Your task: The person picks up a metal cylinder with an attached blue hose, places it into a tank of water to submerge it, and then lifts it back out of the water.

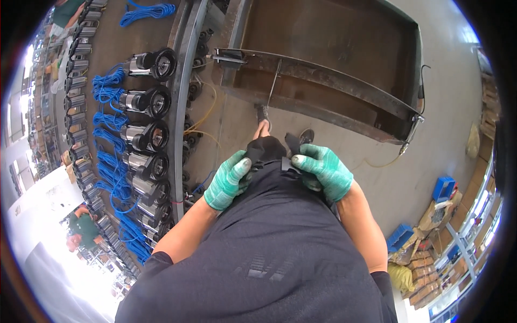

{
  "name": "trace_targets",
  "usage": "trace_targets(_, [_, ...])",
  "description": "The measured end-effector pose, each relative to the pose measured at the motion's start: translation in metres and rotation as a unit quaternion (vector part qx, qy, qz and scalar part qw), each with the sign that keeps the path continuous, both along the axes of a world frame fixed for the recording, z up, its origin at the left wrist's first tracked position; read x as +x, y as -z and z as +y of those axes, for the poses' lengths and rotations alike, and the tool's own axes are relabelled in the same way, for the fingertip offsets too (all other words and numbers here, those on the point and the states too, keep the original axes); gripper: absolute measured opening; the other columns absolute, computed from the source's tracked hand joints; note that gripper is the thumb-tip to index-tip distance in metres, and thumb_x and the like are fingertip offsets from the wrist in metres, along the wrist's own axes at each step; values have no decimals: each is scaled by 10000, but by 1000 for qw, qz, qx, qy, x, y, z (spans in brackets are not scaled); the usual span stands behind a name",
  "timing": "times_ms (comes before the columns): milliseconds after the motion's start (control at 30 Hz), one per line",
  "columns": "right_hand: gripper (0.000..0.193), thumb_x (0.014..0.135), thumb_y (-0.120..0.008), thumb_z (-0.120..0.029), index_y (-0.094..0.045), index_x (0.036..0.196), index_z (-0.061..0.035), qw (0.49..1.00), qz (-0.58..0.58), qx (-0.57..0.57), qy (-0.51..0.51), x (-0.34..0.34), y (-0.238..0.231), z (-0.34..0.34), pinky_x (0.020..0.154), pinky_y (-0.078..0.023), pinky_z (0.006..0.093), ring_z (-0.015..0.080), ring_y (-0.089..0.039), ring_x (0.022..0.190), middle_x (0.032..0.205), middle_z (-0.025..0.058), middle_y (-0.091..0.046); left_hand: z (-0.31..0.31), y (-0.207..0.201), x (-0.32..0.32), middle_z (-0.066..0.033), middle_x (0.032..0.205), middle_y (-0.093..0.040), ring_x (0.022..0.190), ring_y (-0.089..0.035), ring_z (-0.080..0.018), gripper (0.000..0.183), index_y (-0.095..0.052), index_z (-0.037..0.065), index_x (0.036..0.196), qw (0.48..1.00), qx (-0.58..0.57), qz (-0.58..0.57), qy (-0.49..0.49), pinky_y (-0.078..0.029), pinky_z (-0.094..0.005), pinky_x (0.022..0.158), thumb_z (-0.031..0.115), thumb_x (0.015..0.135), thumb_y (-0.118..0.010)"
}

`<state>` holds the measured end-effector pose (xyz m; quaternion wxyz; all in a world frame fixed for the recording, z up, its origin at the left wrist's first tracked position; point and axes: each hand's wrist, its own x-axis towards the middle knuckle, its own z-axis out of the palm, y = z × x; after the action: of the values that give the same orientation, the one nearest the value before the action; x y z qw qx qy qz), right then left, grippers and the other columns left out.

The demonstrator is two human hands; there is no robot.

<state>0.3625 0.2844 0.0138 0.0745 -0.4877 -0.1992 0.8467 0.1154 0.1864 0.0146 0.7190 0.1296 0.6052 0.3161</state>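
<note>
Both my hands wear green knit gloves with dirty fingertips and are held in front of my waist. My left hand (pixel 229 182) is closed at the left side of the waist, its thumb pressing on dark material. On the other side my right hand (pixel 324 170) pinches a black strap (pixel 292 144), whose loose end sticks up past the fingers. A flat dark grey piece (pixel 289 164), perhaps a buckle or tab, lies beside the right thumb. Black clothing makes it hard to see what the left fingers hold.
At left, a bench with a metal rail (pixel 183 107) carries a row of motor units with black wheels (pixel 156 102) and coiled blue cables (pixel 112 169). Ahead stands a large rusty metal cart (pixel 334 91). Blue bins (pixel 443 189) and stacked cartons (pixel 423 274) are at right.
</note>
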Motion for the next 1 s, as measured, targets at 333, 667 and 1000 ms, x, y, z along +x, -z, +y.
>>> trace_targets(333, [265,936,-741,-289,-674,961,-34,988,13,110,-103,-8,-12,0,460,-325,220,36,-432,518,711,-31,-557,4,-16,17,60,859,-542,724,-455,-35,498,-601,74,1235,991,119,33,46,-390,-197,648,468,946,-695])
trace_targets(667, [360,958,-715,-257,-663,1141,49,949,-19,253,-188,-24,-13,-11,634,-485,268,88,-575,702,816,34,-656,-4,-1,20,-29,1072,-631,957,-558,-92,326,-571,36,1245,973,175,100,111,-483,-259,877,299,1052,-569])
trace_targets(1000, [490,1015,-605,-347,-575,1320,36,948,-79,279,-133,-26,10,-26,893,-514,339,203,-653,960,1086,143,-709,-13,-4,14,-111,1226,-655,1137,-602,-168,691,-521,17,1359,959,232,46,160,-470,-335,1032,347,845,-844])
